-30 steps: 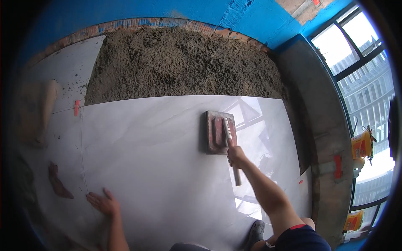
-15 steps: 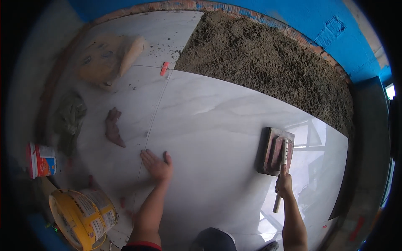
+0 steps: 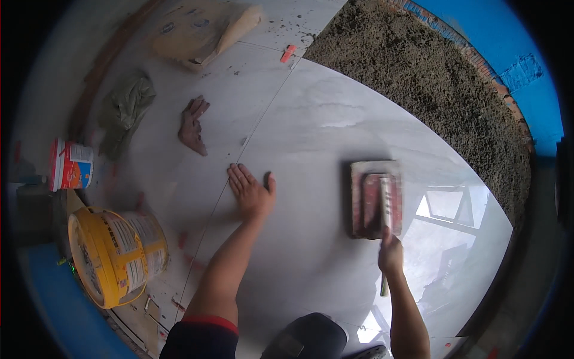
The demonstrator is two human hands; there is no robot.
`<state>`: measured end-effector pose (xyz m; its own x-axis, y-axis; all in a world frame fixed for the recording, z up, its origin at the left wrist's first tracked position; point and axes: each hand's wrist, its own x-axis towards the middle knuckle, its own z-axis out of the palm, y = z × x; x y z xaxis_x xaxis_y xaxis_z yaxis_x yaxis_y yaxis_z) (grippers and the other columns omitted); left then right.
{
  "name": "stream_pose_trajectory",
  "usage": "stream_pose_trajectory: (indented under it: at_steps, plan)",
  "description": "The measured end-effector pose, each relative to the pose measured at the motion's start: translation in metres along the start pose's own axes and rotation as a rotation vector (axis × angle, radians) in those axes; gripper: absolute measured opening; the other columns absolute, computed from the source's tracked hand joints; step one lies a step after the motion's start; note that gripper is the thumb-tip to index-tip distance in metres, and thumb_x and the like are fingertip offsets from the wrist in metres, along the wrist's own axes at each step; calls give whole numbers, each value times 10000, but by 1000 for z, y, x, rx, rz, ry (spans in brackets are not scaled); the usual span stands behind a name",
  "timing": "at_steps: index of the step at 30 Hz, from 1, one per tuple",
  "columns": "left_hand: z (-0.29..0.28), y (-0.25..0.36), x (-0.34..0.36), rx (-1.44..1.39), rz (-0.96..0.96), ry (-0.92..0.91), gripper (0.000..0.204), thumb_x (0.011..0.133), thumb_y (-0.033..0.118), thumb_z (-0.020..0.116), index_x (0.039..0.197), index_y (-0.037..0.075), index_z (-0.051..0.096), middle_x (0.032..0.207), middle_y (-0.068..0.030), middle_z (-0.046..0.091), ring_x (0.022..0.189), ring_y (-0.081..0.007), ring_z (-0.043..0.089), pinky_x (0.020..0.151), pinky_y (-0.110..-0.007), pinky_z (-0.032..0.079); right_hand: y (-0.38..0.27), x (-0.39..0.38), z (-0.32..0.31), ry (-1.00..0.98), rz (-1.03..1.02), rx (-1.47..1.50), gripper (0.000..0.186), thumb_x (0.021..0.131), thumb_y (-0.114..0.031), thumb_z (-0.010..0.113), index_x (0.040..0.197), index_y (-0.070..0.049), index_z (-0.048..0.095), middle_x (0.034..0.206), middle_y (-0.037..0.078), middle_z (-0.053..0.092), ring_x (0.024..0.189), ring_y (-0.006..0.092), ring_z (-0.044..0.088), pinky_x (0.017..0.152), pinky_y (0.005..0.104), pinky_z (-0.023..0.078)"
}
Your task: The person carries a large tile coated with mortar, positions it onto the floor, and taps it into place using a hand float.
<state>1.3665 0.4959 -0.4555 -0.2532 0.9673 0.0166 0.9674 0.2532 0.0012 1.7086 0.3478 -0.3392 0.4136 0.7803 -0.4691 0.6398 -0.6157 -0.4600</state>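
My left hand (image 3: 251,194) lies flat on a large glossy white floor tile (image 3: 299,257), fingers stretched out with their tips at the joint (image 3: 244,142) to the neighbouring tile. Nothing is in that hand. My right hand (image 3: 391,253) is wrapped round the pale, hole-pierced handle of a broad rectangular mallet (image 3: 362,200) with a worn reddish-brown head. The mallet's head is over the same tile, to the right of my left hand, slightly smeared by motion. Whether it touches the tile I cannot tell.
Rough grey mortar (image 3: 412,78) spreads beyond the tile, below a blue wall (image 3: 496,36). Leftward are a yellow bucket (image 3: 107,257), a small red-and-white tub (image 3: 73,164), a crumpled greenish bag (image 3: 127,107), a brown rag-like piece (image 3: 192,127), a paper sack (image 3: 203,33) and a red clip (image 3: 288,54).
The view has shifted, so the tile joint and buckets appear elsewhere. The mallet has moved left across the tile, nearer my left hand, which stays flat by the joint.
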Motion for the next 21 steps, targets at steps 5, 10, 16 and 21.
stream_pose_trajectory:
  at_steps: [5,10,16,21]
  plan:
    - [-1,-1,-6,-107,-11,44,927,981,567,404,1525,-148,174,1623,-323,116,1537,-405,72,1252,-465,46,-25,48,39,-144,-61,-11,759,1024,-626,295,1209,62,554,1037,402,633,1089,575,564,926,561,462]
    - [8,-9,-10,-93,-50,67,915,989,571,387,1536,-129,169,1635,-301,105,1542,-387,59,1255,-455,38,-20,12,62,-104,-265,20,759,1007,-674,337,1025,51,560,648,161,592,524,265,620,485,404,499]
    - [14,-65,-102,-172,10,113,912,977,570,399,1533,-125,198,1642,-276,129,1542,-384,86,1254,-459,56,63,-113,72,-266,79,364,582,1034,-595,400,767,-83,476,535,-20,389,388,108,400,360,296,361]
    - [-7,-122,-225,-193,179,36,882,969,527,444,1506,-144,248,1617,-315,163,1530,-421,104,1244,-496,83,61,-148,39,-274,78,96,599,1028,-582,431,759,-54,518,531,13,447,401,129,455,376,324,364]
